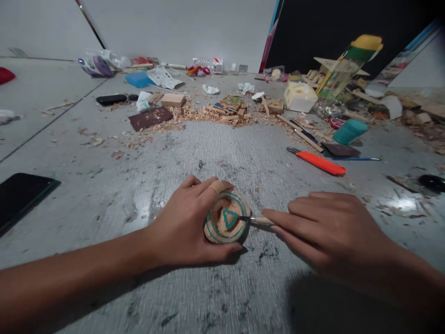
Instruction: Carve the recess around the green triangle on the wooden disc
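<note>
My left hand [187, 222] is wrapped round a small round wooden disc [225, 220] lying on the grey mat [222, 153]. Teal rings and a teal triangle are drawn on the disc, and a hollow is cut around the triangle. My right hand [327, 229] pinches a thin carving tool [259, 220] with a pale handle. Its metal tip touches the disc beside the triangle. A plaster is on my left index finger.
Wood shavings [208, 113] and small wood blocks lie at the mat's far edge. An orange-handled tool [321, 162], a teal cylinder [349, 131], sticks and clutter sit at the right back. A black phone [21, 195] lies at the left.
</note>
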### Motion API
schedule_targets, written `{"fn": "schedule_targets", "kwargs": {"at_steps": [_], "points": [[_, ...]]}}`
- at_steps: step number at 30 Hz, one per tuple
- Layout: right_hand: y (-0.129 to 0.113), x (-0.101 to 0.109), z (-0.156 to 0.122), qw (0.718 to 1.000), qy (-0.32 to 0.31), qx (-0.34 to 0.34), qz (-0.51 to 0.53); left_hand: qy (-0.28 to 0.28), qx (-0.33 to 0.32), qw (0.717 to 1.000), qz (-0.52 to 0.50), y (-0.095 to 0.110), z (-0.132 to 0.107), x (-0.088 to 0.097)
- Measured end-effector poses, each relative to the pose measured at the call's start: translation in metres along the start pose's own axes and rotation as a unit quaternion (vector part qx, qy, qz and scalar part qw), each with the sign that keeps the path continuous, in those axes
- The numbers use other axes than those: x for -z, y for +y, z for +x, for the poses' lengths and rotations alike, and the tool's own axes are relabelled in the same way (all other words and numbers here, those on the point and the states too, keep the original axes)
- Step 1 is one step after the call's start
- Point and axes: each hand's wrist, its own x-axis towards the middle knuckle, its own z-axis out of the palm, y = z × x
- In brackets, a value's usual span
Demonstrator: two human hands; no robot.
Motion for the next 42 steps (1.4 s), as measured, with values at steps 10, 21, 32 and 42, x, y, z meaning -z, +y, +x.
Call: {"fn": "schedule_targets", "kwargs": {"at_steps": [10,21,32,42], "points": [[-0.003,0.018,0.013,0.998,-0.052,0.017,-0.008,0.001,-0.013,1.000,0.006,0.000,-0.001,-0.001],[-0.005,0.029,0.026,0.991,-0.086,0.078,-0.070,0.004,-0.018,1.000,0.007,-0.002,-0.001,-0.001],[-0.042,0.028,0.047,0.974,-0.049,0.113,-0.189,0.019,-0.004,1.000,0.018,-0.005,-0.003,-0.005],[-0.031,0.033,0.060,0.968,-0.081,0.175,-0.163,0.023,-0.009,0.999,0.021,-0.004,-0.003,-0.005]]}}
